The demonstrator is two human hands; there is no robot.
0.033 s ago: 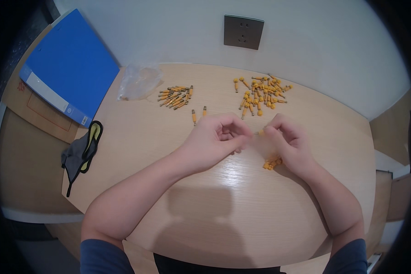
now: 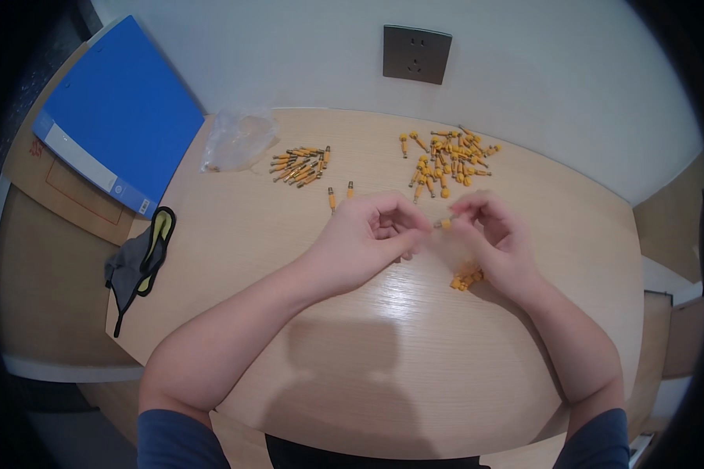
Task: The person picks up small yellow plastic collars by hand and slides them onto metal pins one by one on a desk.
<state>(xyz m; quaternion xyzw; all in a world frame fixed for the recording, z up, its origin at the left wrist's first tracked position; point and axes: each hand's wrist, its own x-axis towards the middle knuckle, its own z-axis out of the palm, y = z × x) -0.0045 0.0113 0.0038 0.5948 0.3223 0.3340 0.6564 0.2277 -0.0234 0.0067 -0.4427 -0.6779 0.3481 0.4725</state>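
My right hand (image 2: 493, 238) pinches a small yellow connector with a metal end (image 2: 443, 223), which points toward my left hand. Close beside it, my left hand (image 2: 379, 234) is curled with thumb and fingertips together, and anything between them is hidden. Under my right hand lies a small heap of orange-yellow caps (image 2: 465, 280). Beyond it spreads a pile of capped yellow connectors (image 2: 450, 160). Farther left sits a pile of uncapped connectors with bare metal ends (image 2: 299, 166). Two more connectors (image 2: 332, 201) stand apart just past my left hand.
A crumpled clear plastic bag (image 2: 241, 139) lies at the table's back left. Left of it stands a blue folder (image 2: 125, 102). A grey mask with black straps (image 2: 137, 262) rests at the left edge. A dark socket plate (image 2: 417, 54) is on the wall behind.
The right fingers have shifted slightly, and more of the connector shows between them. The left hand has hardly moved.
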